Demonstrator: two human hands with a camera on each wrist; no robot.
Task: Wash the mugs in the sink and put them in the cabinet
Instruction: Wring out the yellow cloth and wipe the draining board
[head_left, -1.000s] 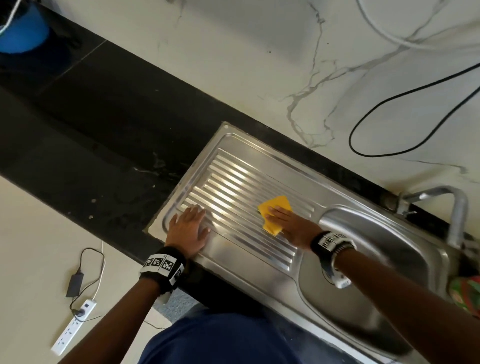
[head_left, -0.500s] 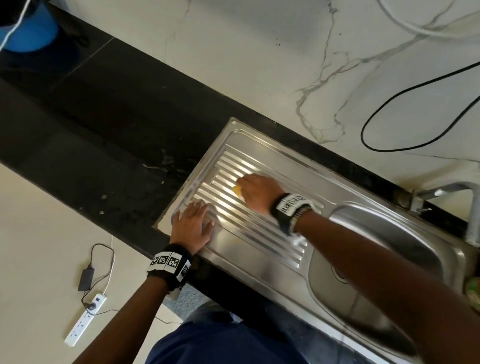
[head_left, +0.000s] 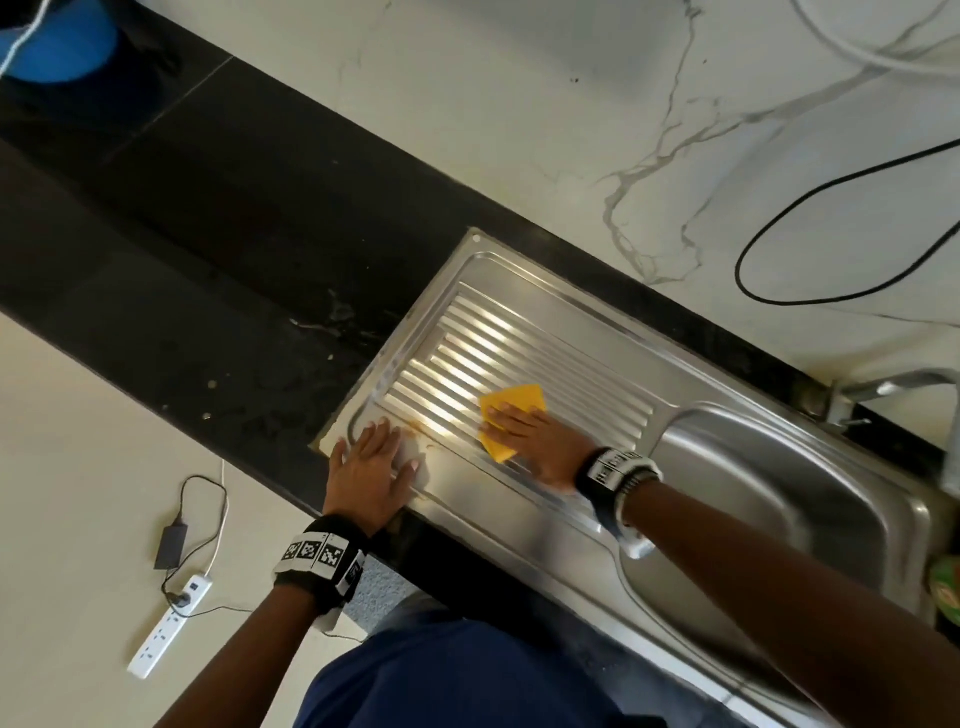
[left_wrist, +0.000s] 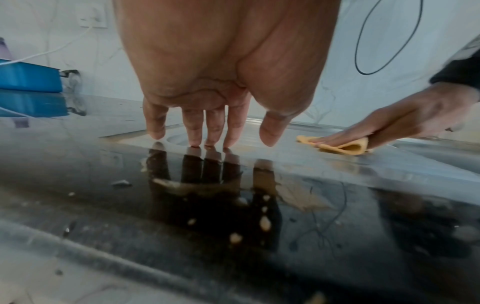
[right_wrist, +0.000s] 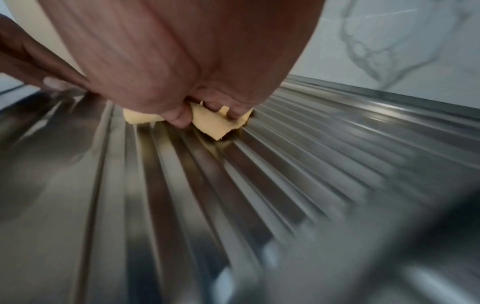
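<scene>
Nearest the person, a white power strip (head_left: 169, 631) lies on the cream tiled floor (head_left: 78, 493) with a black adapter (head_left: 170, 540) and thin cables beside it.

The left hand (head_left: 366, 475) lies flat at the near left corner of the ribbed stainless-steel drainboard (head_left: 561, 374), where the metal meets the glossy black stone worktop (head_left: 208, 270). Its fingers (left_wrist: 193, 127) are straight and slightly spread, tips touching the surface, holding nothing. The worktop just in front of that hand is wet, with pale droplets on it.

To its right, the right hand (head_left: 540, 441) presses a folded yellow cloth (head_left: 511, 410) down onto the ribs of the drainboard. In the head view the fingers (head_left: 506, 418) lie straight on top of the cloth; the right wrist view shows the thumb tucked against the cloth's near edge. That view is blurred.

Further right is the oval steel sink basin (head_left: 753, 519), part of which the right forearm hides. No mug shows in any view. A steel tap (head_left: 893, 387) stands at the basin's far rim.

Beyond the worktop rises a white marble-veined wall (head_left: 519, 104), with a looped black cable (head_left: 831, 249) against it. At the far left of the worktop sits a blue container (head_left: 62, 47).
</scene>
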